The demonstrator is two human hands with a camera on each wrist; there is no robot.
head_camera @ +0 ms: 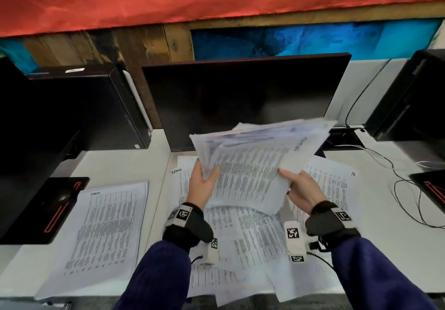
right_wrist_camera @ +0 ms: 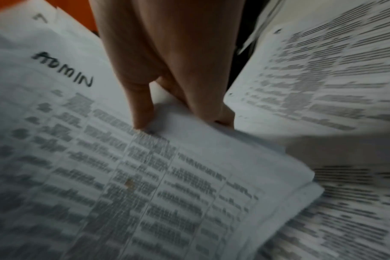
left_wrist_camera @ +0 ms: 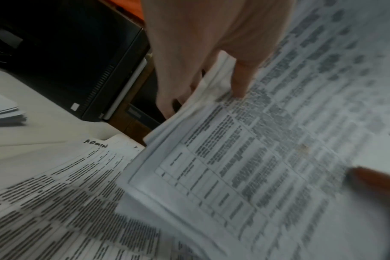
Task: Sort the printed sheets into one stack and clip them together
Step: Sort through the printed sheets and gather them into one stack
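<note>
A thick, uneven bundle of printed sheets hangs tilted above the desk, in front of the monitor. My left hand grips its left edge, thumb on top and fingers underneath. My right hand grips the right edge the same way, thumb pressing the top page. The top page carries a printed table and the handwritten word "ADMIN". More loose printed sheets lie fanned on the desk under the bundle. A separate sheet pile lies at the left. No clip is in view.
A dark monitor stands right behind the bundle. A black computer case stands at the left, another at the right. A black pad with a red outline lies left of the papers. Cables trail across the desk's right side.
</note>
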